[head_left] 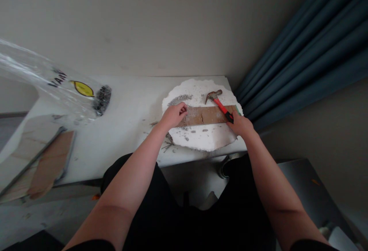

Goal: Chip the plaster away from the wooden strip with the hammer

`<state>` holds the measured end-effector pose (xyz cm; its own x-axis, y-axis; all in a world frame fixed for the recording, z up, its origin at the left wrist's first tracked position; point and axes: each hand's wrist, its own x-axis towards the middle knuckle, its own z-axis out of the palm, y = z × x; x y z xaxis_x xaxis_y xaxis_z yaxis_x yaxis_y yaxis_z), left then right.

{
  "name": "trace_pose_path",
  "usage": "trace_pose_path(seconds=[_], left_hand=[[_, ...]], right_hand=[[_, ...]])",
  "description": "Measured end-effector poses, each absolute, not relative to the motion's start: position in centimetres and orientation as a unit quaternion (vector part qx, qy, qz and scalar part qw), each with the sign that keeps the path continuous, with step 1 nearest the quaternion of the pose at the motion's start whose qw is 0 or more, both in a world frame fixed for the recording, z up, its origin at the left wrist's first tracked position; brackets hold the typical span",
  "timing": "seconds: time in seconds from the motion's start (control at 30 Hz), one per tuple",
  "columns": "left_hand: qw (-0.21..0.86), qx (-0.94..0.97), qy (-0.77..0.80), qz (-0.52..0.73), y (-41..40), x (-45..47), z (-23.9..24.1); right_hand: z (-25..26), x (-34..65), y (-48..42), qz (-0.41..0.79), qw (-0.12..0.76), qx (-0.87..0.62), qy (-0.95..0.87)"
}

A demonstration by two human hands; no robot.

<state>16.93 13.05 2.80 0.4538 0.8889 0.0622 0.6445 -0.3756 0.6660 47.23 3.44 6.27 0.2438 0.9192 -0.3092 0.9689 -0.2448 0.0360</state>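
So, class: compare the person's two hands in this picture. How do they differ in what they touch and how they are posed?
The left hand is curled with fingertips pinched at the left end of the wooden strip; the right hand sits at the strip's right end, closed on the hammer by its red-and-black handle. The left hand carries no tool; the right does. Both rest over the white foam slab on the table.

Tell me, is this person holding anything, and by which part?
The right hand grips a hammer by the black end of its red handle. The left hand pinches something small at the wooden strip; what it is cannot be told.
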Motion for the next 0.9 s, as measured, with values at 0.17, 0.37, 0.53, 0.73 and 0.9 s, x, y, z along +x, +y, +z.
trace_pose_path(seconds=[0.17,0.37,0.53,0.73,0.9], left_hand=[[0.281,0.807,0.476,0.208,13.0,17.0,2.8],[0.269,0.815,0.471,0.205,12.9,17.0,2.9],[0.264,0.812,0.480,0.203,12.7,17.1,2.9],[0.260,0.811,0.482,0.207,12.7,17.1,2.6],[0.269,0.809,0.477,0.214,12.8,17.2,2.6]], right_hand=[[6.2,47.3,3.5,-0.114,0.109,0.781,0.604],[6.1,47.2,3.3,-0.107,0.110,0.781,0.606],[5.8,47.5,3.5,-0.110,0.067,0.788,0.602],[5.7,48.4,3.4,-0.248,-0.219,0.769,0.547],[7.6,45.5,1.4,-0.416,-0.423,0.624,0.509]])
